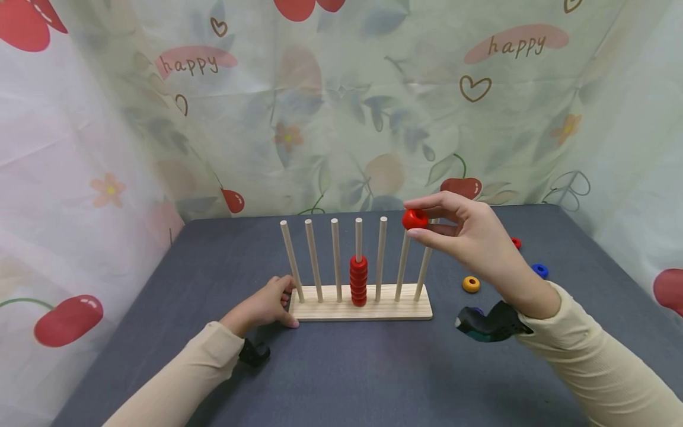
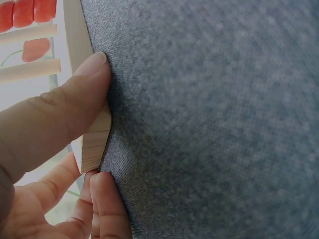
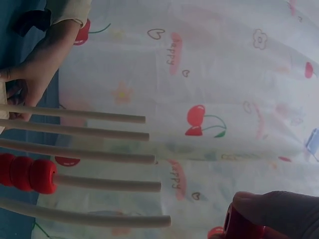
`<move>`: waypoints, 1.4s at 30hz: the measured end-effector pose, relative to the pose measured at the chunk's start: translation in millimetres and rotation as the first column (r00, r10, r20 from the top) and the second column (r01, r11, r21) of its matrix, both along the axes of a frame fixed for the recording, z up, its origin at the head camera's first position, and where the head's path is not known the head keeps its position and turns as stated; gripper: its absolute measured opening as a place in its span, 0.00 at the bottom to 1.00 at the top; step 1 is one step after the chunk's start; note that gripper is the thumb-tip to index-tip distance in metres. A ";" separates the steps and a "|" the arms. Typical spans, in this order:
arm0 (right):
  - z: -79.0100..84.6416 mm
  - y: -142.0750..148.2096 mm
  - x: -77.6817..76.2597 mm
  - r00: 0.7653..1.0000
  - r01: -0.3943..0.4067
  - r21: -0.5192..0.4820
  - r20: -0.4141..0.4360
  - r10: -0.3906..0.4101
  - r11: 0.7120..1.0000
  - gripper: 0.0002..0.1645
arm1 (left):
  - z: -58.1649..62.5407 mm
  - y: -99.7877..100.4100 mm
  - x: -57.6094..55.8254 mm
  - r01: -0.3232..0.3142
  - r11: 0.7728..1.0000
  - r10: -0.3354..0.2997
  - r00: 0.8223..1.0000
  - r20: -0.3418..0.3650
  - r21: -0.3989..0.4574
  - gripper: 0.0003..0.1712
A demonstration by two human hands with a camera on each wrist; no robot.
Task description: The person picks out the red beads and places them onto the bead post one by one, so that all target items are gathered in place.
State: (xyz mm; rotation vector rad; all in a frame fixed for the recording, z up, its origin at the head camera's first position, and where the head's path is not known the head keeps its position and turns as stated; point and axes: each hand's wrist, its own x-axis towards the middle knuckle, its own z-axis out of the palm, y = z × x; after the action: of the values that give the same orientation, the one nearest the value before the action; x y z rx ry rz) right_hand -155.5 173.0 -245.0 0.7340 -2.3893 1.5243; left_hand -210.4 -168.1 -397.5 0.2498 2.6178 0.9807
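Observation:
A pale wooden peg rack (image 1: pixel 320 311) with several upright pegs stands on the dark table. Its middle peg carries a stack of red beads (image 1: pixel 358 281). At the rack's left end, my left hand (image 1: pixel 272 301) grips the base; the thumb lies along the front edge and the fingers are around the end, as the left wrist view (image 2: pixel 94 149) shows. My right hand (image 1: pixel 461 228) pinches one red bead (image 1: pixel 415 219) between thumb and fingers, up at the height of the right-hand peg tops. The bead's hole shows, and the hand partly covers the rightmost peg.
Loose beads lie on the table to the right: a yellow bead (image 1: pixel 471 284), a blue bead (image 1: pixel 540 271) and a red bead (image 1: pixel 516 243) partly behind the right forearm. A black wrist strap (image 1: pixel 488 323) overlaps another bluish piece. Printed cloth (image 1: pixel 341 107) hangs behind and at both sides.

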 end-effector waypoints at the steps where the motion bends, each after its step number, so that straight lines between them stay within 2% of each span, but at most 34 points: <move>1: -0.2 -1.9 -0.7 1.000 -0.007 0.001 -0.004 0.007 1.000 0.23 | -0.5 0.1 -0.5 -0.002 1.000 0.002 1.000 0.000 0.000 0.38; 7: -3.8 -13.4 -6.4 0.998 -0.044 0.014 -0.043 0.044 0.999 0.23 | -1.4 -0.3 -2.0 -0.004 1.000 0.004 1.000 -0.002 -0.004 0.37; 13: -7.7 -23.6 -12.8 0.994 -0.091 -0.029 -0.057 0.089 0.995 0.23 | -1.6 0.2 -1.8 -0.003 1.000 0.003 1.000 0.003 -0.002 0.38; 27: -0.6 -39.7 -38.7 0.989 -0.117 -0.067 -0.103 0.110 0.991 0.23 | -1.0 0.4 -1.9 -0.014 1.000 0.014 1.000 0.005 -0.017 0.37; 36: -1.8 -42.9 -51.8 0.983 -0.163 -0.017 -0.091 0.161 0.986 0.24 | -1.5 -0.6 -3.4 -0.003 1.000 0.003 1.000 0.004 -0.014 0.37; 42: -5.1 -44.2 -57.7 0.976 -0.170 0.028 -0.133 0.172 0.985 0.23 | -0.9 -0.4 -2.2 0.005 1.000 -0.005 1.000 -0.002 -0.012 0.37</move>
State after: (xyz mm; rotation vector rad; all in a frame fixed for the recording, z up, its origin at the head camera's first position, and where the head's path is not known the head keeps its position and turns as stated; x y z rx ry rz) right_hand -213.3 128.8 -250.2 1.0357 -2.2927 1.4664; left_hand -212.6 -168.5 -398.4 0.2546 2.6226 0.9633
